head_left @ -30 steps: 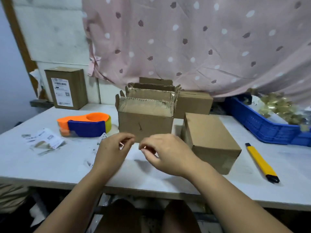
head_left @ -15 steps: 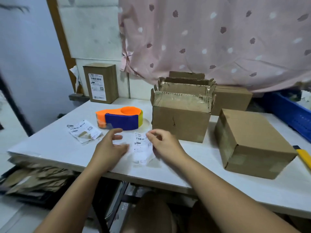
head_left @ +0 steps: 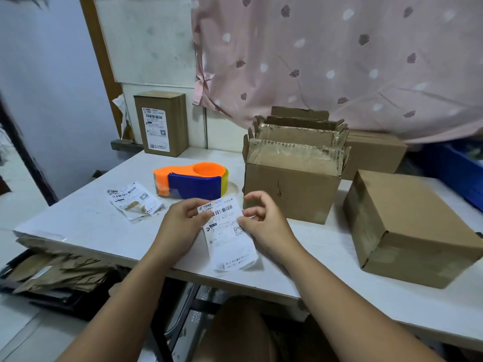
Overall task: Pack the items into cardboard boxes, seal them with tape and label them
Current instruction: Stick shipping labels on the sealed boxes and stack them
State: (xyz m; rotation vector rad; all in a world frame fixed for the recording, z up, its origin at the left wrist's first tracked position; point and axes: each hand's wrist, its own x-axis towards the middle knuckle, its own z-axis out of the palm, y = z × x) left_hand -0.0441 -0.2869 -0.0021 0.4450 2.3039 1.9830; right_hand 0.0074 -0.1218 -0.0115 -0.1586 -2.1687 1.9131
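Since half a sec ago the shipping label (head_left: 227,231) has come up off the tabletop (head_left: 91,226). Left hand (head_left: 183,226), spread beside it before, now pinches its upper-left edge. Right hand (head_left: 264,226) pinches the right edge w/ thumb and fingers, index lifted. Label hangs between both hands, printed side up, its lower end curling down toward the near tabletop edge at 6 o'clock.

My read: thin paper, near weightless and floppy, prob. adhesive-backed, so it could crease or stick to itself if slack. I'd hold it by opposite edges, taut, fingers off the barcode.

Around it:
- Orange-and-blue tape dispenser (head_left: 193,182) at 11 o'clock, just beyond the label.
- Loose slips (head_left: 133,201) at 9 o'clock.
- Open box (head_left: 292,189), flaps up, at 1 o'clock, w/ more open boxes behind it.
- Sealed box (head_left: 407,231) at 3 o'clock, no label on the faces I can see; likely the target.
- Labelled box (head_left: 162,124) far back at 11.
- Blue crate (head_left: 460,173) at far 2.

Nothing lies between label and sealed box, but the open box's near corner sits close to right hand.
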